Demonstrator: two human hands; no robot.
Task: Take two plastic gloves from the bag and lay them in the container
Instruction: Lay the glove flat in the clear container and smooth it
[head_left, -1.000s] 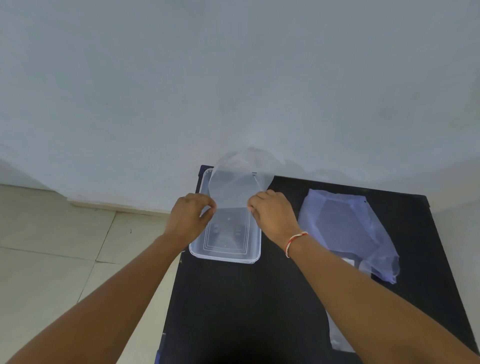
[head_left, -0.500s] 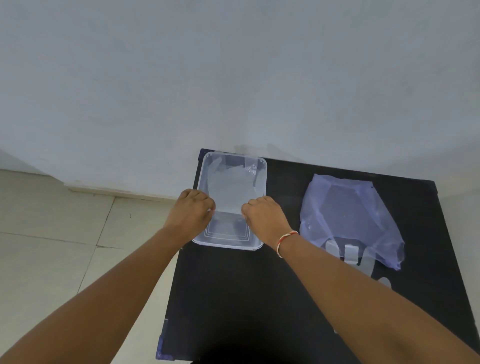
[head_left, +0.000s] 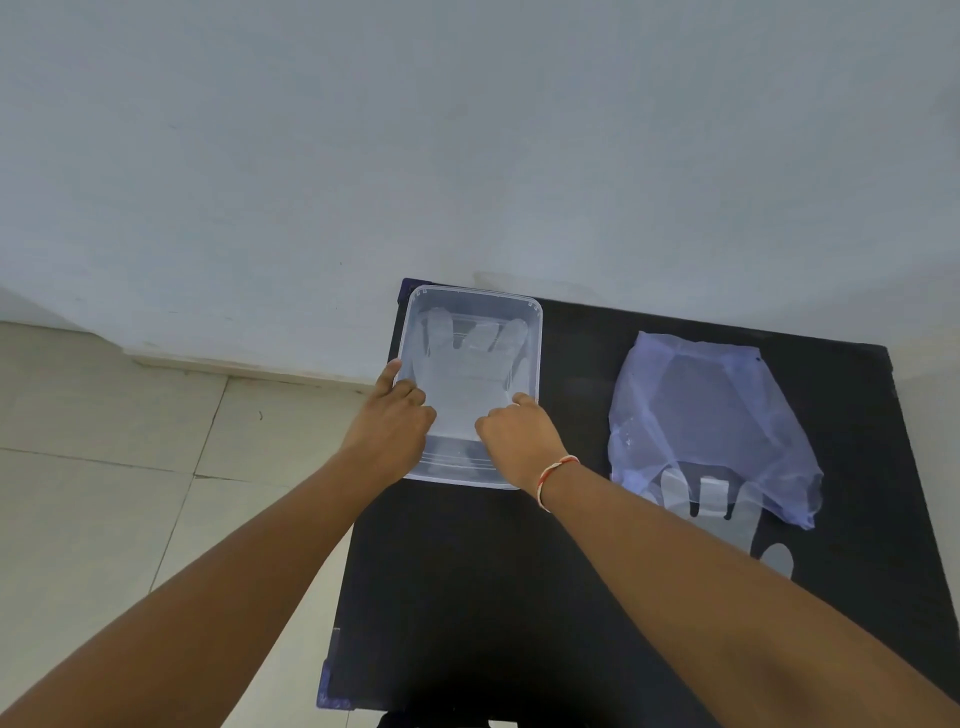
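Observation:
A clear plastic container stands at the far left corner of the black table. One transparent plastic glove lies flat inside it, fingers pointing away from me. My left hand is at the container's left wall, thumb outside the rim, fingers on the glove's cuff corner. My right hand pinches the cuff's right corner inside the container. To the right lies a bluish translucent bag. A second glove sticks out of its near end.
The table stands against a pale wall. Its left edge runs just beside the container, with tiled floor below. Bare black tabletop lies between the container and the bag and in front of both.
Both hands have lowered the glove from above the container down into it, and it now lies spread flat. The view has shifted slightly; the bag has not moved.

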